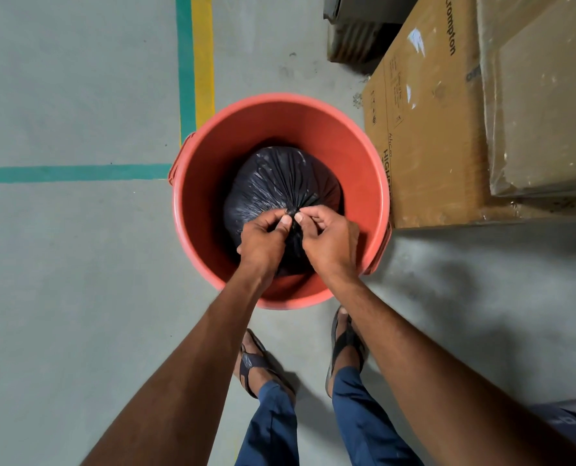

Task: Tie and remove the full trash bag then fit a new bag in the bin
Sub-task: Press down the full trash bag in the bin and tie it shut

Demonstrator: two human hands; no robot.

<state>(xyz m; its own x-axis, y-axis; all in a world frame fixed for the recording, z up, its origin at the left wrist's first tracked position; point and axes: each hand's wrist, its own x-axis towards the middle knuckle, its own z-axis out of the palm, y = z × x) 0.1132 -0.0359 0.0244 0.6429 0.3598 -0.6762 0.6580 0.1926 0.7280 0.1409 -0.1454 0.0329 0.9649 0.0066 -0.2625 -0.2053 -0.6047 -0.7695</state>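
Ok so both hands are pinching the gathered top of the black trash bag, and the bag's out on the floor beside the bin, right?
Not quite. The head view shows the black trash bag sitting inside the red bin, not on the floor beside it. The rest holds: the left hand and the right hand both pinch its gathered top.

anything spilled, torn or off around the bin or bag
Nothing stands out. The bag sits inside the bin, its neck gathered and pinched by the left hand and right hand, with no tear showing. No spill shows on the floor around the bin. The box beside it only has scuffed label scraps.
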